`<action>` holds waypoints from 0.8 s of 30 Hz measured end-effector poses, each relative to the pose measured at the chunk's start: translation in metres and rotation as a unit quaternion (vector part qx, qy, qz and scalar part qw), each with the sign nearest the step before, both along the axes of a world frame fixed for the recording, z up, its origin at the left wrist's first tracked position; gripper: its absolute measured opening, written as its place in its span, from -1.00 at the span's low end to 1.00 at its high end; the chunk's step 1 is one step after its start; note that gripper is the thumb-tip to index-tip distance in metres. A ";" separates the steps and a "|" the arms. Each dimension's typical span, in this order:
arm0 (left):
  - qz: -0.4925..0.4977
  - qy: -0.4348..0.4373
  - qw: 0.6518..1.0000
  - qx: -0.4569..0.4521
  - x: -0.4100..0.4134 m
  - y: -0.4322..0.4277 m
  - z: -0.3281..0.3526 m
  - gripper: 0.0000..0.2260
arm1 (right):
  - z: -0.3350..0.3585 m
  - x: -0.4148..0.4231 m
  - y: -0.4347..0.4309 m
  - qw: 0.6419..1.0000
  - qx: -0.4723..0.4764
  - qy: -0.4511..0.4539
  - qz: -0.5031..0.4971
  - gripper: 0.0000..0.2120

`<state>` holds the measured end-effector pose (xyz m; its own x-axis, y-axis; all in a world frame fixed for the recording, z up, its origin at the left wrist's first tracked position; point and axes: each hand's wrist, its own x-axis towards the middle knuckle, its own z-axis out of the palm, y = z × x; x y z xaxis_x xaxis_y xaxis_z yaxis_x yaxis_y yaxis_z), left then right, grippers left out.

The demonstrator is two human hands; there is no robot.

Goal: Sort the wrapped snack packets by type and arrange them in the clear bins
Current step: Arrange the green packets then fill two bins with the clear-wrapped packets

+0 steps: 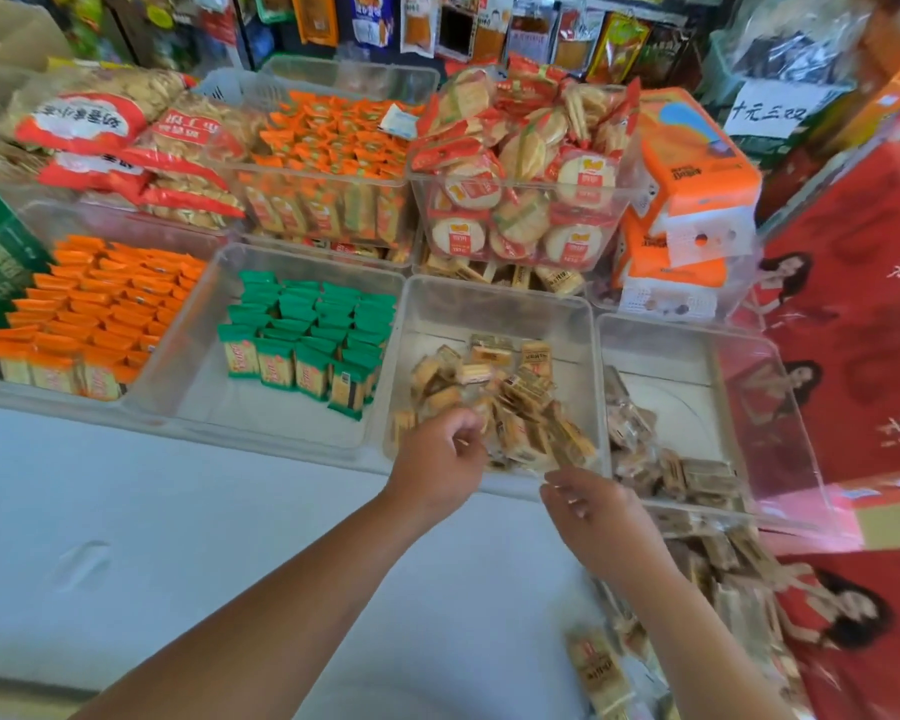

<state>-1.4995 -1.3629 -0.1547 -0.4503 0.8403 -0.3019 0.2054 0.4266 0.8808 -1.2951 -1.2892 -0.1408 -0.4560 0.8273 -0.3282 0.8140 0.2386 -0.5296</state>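
Progress, judged: well along but not finished. Left half of the front row is done, right half is not.

Lower left of frame: first bin [48, 402], orange packets [94, 314] in tight rows, full.
Left of centre: second bin [261, 413], green packets [307, 335] standing in rows at the back, front floor bare; room left.
Centre: third bin [494, 314], beige packets [494, 392] in a loose heap, not yet lined up.
Left hand [437, 459] over this bin's near edge, fingers curled at the heap; blurred, so I cannot tell if it holds a packet.
Right hand [588, 506] just beside it at the near wall, fingers loosely curled, nothing visibly held.
Right: fourth bin [661, 350], brown packets [666, 459] jumbled at the front.
Lower right: loose packets [598, 667] on the tabletop [126, 511], unsorted.
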 end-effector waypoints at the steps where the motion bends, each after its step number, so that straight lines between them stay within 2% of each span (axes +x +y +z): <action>1: -0.015 0.003 1.000 0.005 0.011 -0.005 0.000 -0.82 | -0.002 0.012 -0.007 1.000 0.003 -0.011 -0.001 -0.75; 6: -0.084 0.037 0.995 -0.030 0.083 -0.027 -0.004 -0.80 | -0.008 0.079 -0.028 0.999 -0.002 -0.048 0.001 -0.74; 11: -0.167 -0.009 0.977 -0.132 0.175 -0.054 -0.044 -0.84 | -0.021 0.193 -0.045 0.996 -0.061 0.001 -0.065 -0.84; 14: -0.181 0.011 0.964 -0.195 0.224 -0.075 -0.073 -0.94 | -0.047 0.257 -0.061 0.986 0.010 0.062 -0.154 -0.74; 17: -0.171 0.019 0.958 -0.231 0.257 -0.092 -0.091 -0.81 | -0.084 0.295 -0.074 0.974 0.087 0.034 -0.204 -0.59; 20: -0.224 -0.009 0.942 -0.250 0.280 -0.102 -0.097 -0.50 | -0.105 0.313 -0.075 0.970 0.009 0.036 -0.242 -0.36; 22: -0.231 -0.043 0.934 -0.269 0.292 -0.102 -0.101 -0.39 | -0.109 0.314 -0.068 0.969 -0.047 0.033 -0.240 -0.29; 24: -0.226 -0.049 0.933 -0.275 0.300 -0.099 -0.104 -0.34 | -0.107 0.308 -0.054 0.975 -0.049 0.038 -0.212 -0.25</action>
<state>-1.1993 -1.4620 -0.2587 -0.0348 0.6438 -0.7644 0.4036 0.7088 0.5786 -0.9873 -1.3431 -0.2479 -0.1067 0.9130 -0.3939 0.7860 -0.1651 -0.5957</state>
